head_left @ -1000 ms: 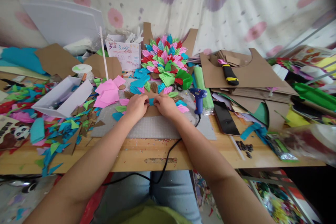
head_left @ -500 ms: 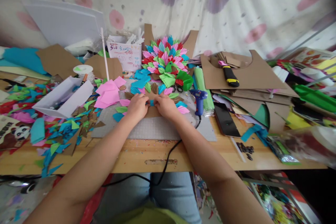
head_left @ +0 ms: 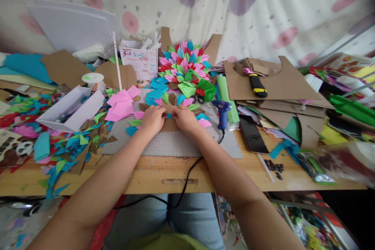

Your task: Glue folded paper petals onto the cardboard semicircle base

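Blue paper [head_left: 169,116] between both hands [head_left: 154,119], above brown cardboard [head_left: 170,125]

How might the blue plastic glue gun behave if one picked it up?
The glue gun probably feels stiff, given its moulded body. Its black cable, running off the wooden table, may drag. Its angular shape makes rolling unlikely.

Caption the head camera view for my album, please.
Two hands pinch blue paper over petal-ringed cardboard, glue gun alongside.

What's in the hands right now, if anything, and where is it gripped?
A small piece of blue paper: the left hand pinches its left end, the right hand its right end.
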Tool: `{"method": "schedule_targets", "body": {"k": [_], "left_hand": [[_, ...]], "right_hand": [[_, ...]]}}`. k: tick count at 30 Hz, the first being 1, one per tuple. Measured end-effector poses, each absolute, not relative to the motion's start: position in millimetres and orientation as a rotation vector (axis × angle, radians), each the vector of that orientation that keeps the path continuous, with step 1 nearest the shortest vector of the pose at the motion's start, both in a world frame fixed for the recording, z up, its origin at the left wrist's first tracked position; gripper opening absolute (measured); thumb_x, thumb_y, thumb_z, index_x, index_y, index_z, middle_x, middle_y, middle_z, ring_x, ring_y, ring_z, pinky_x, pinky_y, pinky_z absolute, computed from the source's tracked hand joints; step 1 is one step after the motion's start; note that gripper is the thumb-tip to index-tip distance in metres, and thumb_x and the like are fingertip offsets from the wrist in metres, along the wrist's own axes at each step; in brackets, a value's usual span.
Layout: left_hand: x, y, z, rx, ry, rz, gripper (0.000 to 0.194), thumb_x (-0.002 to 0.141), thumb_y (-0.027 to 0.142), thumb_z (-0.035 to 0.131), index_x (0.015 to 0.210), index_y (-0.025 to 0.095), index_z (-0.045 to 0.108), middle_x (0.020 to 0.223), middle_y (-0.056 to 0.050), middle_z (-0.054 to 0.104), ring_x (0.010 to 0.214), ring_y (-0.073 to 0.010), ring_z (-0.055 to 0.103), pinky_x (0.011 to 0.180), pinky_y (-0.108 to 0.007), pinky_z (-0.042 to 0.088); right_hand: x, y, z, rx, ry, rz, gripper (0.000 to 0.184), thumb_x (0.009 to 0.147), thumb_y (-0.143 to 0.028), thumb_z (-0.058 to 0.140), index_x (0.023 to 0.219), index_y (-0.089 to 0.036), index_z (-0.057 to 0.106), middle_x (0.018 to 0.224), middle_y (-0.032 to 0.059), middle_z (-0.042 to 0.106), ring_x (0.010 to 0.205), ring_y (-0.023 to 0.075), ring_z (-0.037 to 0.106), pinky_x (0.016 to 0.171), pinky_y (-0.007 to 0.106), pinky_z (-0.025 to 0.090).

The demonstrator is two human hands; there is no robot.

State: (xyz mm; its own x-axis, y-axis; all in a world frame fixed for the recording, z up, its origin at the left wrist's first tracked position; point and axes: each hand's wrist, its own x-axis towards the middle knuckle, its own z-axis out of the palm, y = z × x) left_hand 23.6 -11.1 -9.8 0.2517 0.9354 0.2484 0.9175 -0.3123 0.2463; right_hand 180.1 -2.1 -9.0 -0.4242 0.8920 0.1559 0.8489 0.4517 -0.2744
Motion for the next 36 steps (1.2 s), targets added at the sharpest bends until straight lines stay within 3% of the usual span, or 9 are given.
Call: {"method": "schedule_targets", "body": {"k": [9,22,36], "left_hand": [[22.2,-10.8,-10.4,2.414,1.823,0.564,0.010,0.078,0.021,0.060,0.086,0.019,0.065,0.086,-0.007,0.067,0.090,-0.0241,0.056,0.078,-0.036,0.043],[23.2,-10.1,-10.7,2.455,1.797,0.590,0.007,0.076,0.020,0.062,0.081,0.016,0.065,0.094,-0.011,0.062,0.098,-0.0270,0.051,0.085,-0.037,0.043],[20.0,-9.4,-11.6,2.486,1.801,0.510,0.008,0.078,0.023,0.060,0.082,0.017,0.062,0.086,-0.009,0.063,0.091,-0.0259,0.053,0.078,-0.037,0.043]], "right_hand": [[181.1,-2.4,-8.4,-1.543,-2.404,0.225,0.020,0.084,-0.017,0.050,0.100,-0.019,0.062,0.100,0.0082,0.065,0.095,0.0207,0.058,0.074,0.027,0.042],[179.2,-4.3,-9.7,-1.532,-2.422,0.162,0.021,0.086,-0.018,0.046,0.094,-0.021,0.065,0.102,0.0082,0.062,0.096,0.0208,0.055,0.075,0.028,0.042],[179.9,-4.5,-10.9,-1.574,-2.431,0.141,0.020,0.087,-0.018,0.045,0.095,-0.020,0.063,0.101,0.0081,0.062,0.097,0.0207,0.054,0.074,0.028,0.041]]}}
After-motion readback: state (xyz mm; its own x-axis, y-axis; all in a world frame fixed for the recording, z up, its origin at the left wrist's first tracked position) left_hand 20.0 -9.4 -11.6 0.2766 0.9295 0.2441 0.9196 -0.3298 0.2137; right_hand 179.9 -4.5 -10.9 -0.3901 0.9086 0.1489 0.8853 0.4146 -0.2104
